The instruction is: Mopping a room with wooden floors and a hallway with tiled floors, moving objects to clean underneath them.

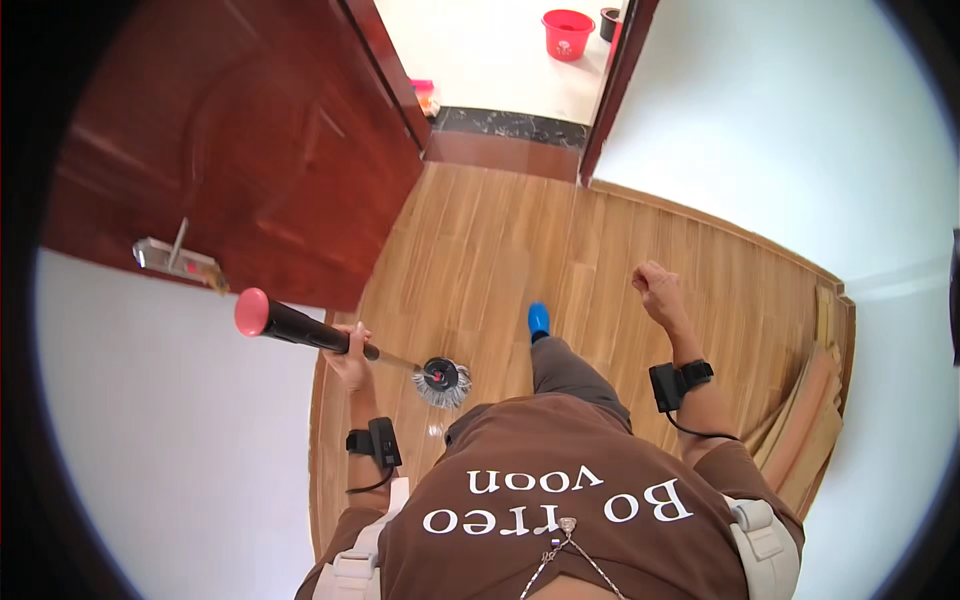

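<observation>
My left hand [348, 358] is wrapped round the black grip of a mop [306, 330]. The grip ends in a pink cap, tilted up toward the left wall. From the grip, a metal pole runs down to a round mop head [443, 384] with grey-white strands, which rests on the wood floor [490, 250]. Out to the right, my right hand [657, 288] hangs in the air over the floor, its fingers curled in with no object showing in them.
A dark red door [250, 150] stands ajar at the left, with a metal handle [178, 258]. Past the dark stone threshold [510, 125] is a red bucket [568, 36]. Flattened brown cardboard [808, 420] leans by the right wall. A blue-covered foot [538, 318] is ahead of me.
</observation>
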The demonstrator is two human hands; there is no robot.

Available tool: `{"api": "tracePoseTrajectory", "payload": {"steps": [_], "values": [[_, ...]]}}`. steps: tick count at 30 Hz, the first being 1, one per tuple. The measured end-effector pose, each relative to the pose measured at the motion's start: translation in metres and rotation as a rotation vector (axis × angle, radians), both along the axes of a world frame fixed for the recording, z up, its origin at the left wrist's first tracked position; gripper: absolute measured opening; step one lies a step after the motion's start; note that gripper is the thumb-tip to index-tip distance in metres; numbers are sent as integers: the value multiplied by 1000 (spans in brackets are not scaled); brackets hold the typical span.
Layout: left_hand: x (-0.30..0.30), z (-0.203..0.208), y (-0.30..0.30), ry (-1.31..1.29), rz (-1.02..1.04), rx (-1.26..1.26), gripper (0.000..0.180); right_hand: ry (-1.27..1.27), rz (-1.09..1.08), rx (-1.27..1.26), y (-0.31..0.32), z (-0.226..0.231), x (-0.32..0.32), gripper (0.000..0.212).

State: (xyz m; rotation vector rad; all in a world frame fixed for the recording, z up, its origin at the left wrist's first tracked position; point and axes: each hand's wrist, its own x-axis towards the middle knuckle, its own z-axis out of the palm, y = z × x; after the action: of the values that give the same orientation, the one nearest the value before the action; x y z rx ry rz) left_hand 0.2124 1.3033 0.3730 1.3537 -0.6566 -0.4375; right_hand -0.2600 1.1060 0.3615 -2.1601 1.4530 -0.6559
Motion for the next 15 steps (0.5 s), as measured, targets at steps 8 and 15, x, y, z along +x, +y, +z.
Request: {"api": "tracePoseTrajectory", "payload": {"steps": [8,15], "values": [[26,-36,-148,5,43,201,22,50,107,45,-226,8,82,4],[64,-60,-313,75,94,325,17,75,155,92,-416,-25,159,5]]}}
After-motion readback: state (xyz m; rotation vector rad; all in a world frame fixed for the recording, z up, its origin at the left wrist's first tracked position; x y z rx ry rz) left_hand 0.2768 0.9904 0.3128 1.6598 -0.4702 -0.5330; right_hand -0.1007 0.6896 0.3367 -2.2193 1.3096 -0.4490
